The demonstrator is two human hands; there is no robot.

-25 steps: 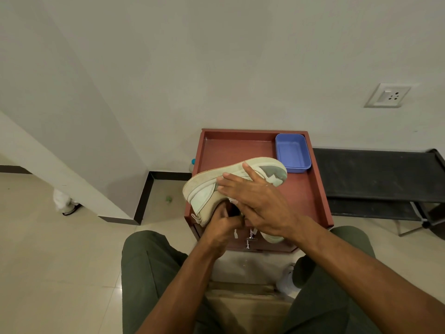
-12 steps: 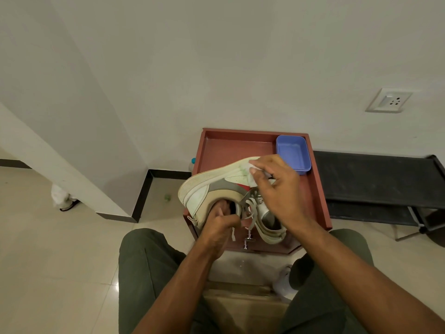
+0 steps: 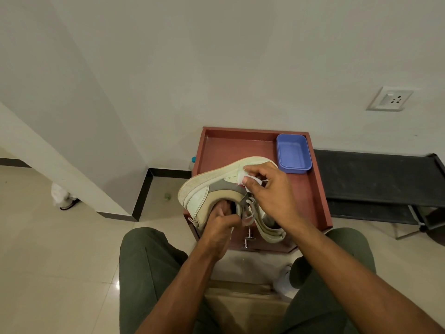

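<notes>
Shoe point(image 3: 212, 182) seems light, stiff-soled; left hand point(image 3: 221, 225) grips its collar, right hand point(image 3: 272, 191) pinches soft wipe point(image 3: 243, 175).

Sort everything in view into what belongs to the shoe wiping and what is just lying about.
In the job: sneaker, gripped at its opening by the left hand; white wipe, pinched by the right hand against the sneaker.
Lying about: second sneaker on the cabinet top; blue plastic tub; black bench; wall socket.
</notes>
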